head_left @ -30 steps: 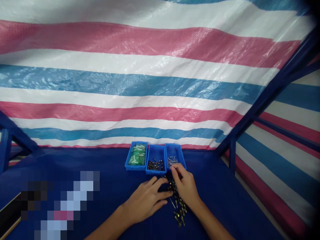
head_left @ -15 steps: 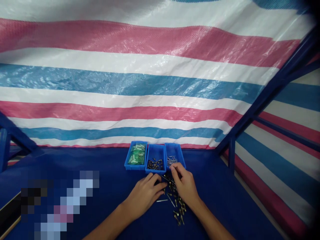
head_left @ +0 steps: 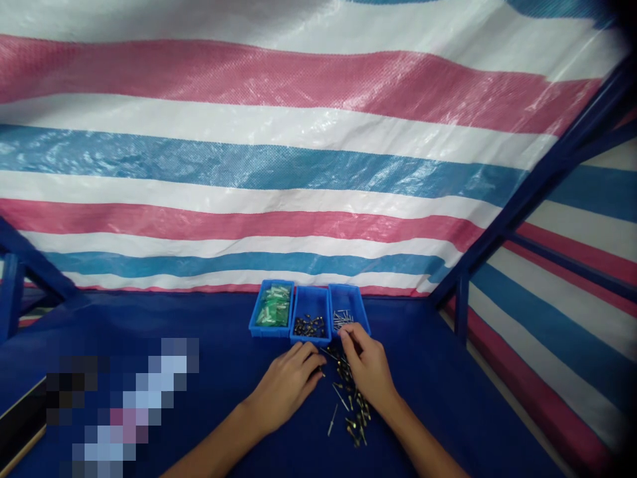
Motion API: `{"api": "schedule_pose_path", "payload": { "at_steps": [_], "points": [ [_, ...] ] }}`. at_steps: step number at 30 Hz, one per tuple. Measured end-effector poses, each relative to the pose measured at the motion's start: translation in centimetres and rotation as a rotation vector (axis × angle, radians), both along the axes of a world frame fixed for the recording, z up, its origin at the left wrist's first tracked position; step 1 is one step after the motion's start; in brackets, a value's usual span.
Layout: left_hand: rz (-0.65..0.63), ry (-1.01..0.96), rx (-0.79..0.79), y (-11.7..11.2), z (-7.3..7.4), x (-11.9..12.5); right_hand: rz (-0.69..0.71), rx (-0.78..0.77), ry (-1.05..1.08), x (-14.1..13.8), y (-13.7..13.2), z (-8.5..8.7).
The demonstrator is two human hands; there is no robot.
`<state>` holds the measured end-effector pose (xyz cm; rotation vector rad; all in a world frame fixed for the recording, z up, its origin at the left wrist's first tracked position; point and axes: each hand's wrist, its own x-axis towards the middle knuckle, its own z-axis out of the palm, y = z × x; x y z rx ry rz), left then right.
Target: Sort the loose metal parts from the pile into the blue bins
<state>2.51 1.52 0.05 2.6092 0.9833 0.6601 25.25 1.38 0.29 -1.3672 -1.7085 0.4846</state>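
Note:
My left hand [head_left: 289,382] lies palm down on the blue table, fingers curled, tips at a pile of small metal screws and pins [head_left: 352,405]. My right hand [head_left: 365,365] rests on the far end of that pile, fingertips pinched together just before the right blue bin [head_left: 349,309], which holds silver pins. The middle blue bin [head_left: 311,317] holds dark screws. The left blue bin [head_left: 273,309] holds green plastic pieces. One loose silver pin [head_left: 332,419] lies apart from the pile, nearer to me.
A striped pink, white and blue tarp [head_left: 279,166] hangs behind the bins. Blue metal frame bars [head_left: 527,199] rise at the right, another frame [head_left: 20,272] at the left. A blurred patch [head_left: 124,405] covers the table's near left.
My left hand pulled back a little and curled its fingers. A silver pin that lay under it now lies nearer to me, turned upright. My right hand barely moved.

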Motion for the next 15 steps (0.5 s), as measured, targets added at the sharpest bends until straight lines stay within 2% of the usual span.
{"api": "schedule_pose_path", "payload": {
  "at_steps": [8, 15],
  "points": [
    [0.004, 0.014, 0.032, -0.25, 0.72, 0.06, 0.001, 0.008, 0.006, 0.03, -0.01, 0.12],
    [0.000, -0.007, 0.050, -0.07, 0.07, -0.07, -0.002, 0.011, 0.005, -0.03, -0.04, 0.14]
  ]
}}
